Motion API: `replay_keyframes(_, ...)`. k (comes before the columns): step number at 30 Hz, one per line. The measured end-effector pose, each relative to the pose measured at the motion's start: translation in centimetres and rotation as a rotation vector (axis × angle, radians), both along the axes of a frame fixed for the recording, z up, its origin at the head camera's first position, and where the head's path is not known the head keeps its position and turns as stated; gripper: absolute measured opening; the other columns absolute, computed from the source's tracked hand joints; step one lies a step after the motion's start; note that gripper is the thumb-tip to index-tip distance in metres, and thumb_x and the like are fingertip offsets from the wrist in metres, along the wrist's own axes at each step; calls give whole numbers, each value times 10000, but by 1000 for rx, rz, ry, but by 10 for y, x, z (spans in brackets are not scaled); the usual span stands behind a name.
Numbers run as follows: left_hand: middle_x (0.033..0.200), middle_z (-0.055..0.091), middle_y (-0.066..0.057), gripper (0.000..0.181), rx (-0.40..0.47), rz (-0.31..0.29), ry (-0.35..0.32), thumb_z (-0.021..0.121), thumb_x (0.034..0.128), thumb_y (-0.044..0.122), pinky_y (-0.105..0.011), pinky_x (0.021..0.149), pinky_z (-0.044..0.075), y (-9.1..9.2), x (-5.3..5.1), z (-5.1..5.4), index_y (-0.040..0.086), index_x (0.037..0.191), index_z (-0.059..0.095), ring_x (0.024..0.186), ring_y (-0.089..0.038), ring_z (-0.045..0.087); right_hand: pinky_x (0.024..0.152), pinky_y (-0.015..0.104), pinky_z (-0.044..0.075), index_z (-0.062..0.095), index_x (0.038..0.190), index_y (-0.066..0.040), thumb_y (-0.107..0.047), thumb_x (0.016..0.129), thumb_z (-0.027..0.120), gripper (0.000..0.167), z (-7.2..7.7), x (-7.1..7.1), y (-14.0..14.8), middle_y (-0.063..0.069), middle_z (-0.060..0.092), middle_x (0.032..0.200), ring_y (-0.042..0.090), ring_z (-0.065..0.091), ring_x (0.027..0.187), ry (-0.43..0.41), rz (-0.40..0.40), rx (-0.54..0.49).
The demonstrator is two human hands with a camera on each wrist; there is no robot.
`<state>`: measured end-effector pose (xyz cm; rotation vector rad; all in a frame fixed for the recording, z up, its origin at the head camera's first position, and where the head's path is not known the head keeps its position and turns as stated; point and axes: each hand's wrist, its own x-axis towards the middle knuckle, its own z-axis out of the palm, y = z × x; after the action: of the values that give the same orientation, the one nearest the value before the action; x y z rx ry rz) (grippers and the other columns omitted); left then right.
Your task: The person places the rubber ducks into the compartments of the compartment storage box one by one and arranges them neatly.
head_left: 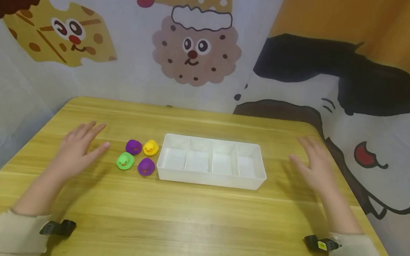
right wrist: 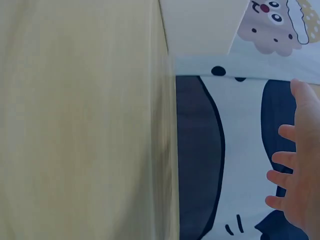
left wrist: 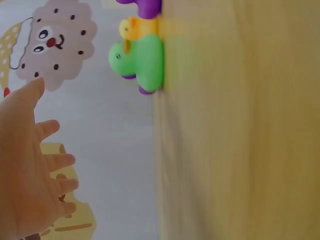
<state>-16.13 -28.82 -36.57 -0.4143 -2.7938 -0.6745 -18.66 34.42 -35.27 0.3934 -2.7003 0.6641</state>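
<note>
My left hand (head_left: 76, 150) hovers over the left side of the table with its fingers spread and nothing held. Just right of it stand a green rubber duck (head_left: 125, 161), a yellow rubber duck (head_left: 151, 148) and two purple rubber ducks (head_left: 134, 147), grouped closely. Beside the ducks lies a white tray (head_left: 208, 178) divided into compartments, with nothing inside. My right hand (head_left: 314, 167) is held above the table to the right of the tray, fingers extended, touching nothing. In the left wrist view the green duck (left wrist: 150, 62) partly hides the others.
The wooden table (head_left: 191, 222) has rounded far corners and backs onto a curtain (head_left: 130, 79) printed with cartoon figures. Each forearm wears a dark wrist strap, the left one (head_left: 58, 228) and the right one (head_left: 322, 244), over a beige sleeve.
</note>
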Motion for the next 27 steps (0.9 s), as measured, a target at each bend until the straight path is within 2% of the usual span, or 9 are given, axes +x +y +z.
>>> replay_keyframes(3,1466,275,-313,609,83,-33,35,525,988,319,-688,1035,88,5,1,-2,53,1489,303,1327,-539,196,1040,683,101,383,1448,-66,-284,960,579,569,-3,1,-6,219,261,1513,475,203,1353,4,26,-68)
replay_keyframes(6,1450,337,-281,579,166,-51,40,563,975,275,-665,1042,147,11,2,-4,41,1463,357,1314,-511,263,1038,682,115,398,1441,-64,-235,965,576,536,-7,2,-11,213,280,1505,463,209,1356,-9,70,-142)
replay_keyframes(10,1446,357,-263,568,236,-36,-7,584,966,278,-665,1027,190,17,3,-6,42,1446,390,1308,-498,286,1032,682,146,414,1434,-71,-187,961,587,516,-12,1,-17,182,305,1501,431,231,1359,-44,125,-223)
replay_keyframes(14,1431,387,-245,560,267,-27,-61,618,947,293,-688,995,219,21,4,-10,51,1419,439,1298,-493,307,1037,652,194,445,1418,-87,-149,950,607,500,-17,0,-21,154,343,1486,399,283,1340,-80,149,-287)
replay_keyframes(18,1391,453,-201,518,305,-49,-85,656,924,280,-687,977,251,23,4,-14,62,1369,507,1277,-456,358,1046,551,267,450,1412,-61,-82,946,598,490,-18,0,-26,160,376,1463,369,350,1290,-104,181,-325)
replay_keyframes(24,1305,533,-186,464,337,-72,-94,690,900,265,-647,961,307,22,3,-22,36,1288,579,1211,-413,441,1036,369,338,470,1357,42,21,919,597,456,-2,14,-50,212,438,1398,101,421,1226,-116,235,-347)
replay_keyframes(27,1273,558,-184,447,342,-93,-108,699,894,260,-633,945,328,22,2,-26,17,1256,601,1188,-413,460,1020,279,350,481,1343,57,69,895,604,465,-13,8,-48,221,462,1378,7,424,1201,-103,276,-363)
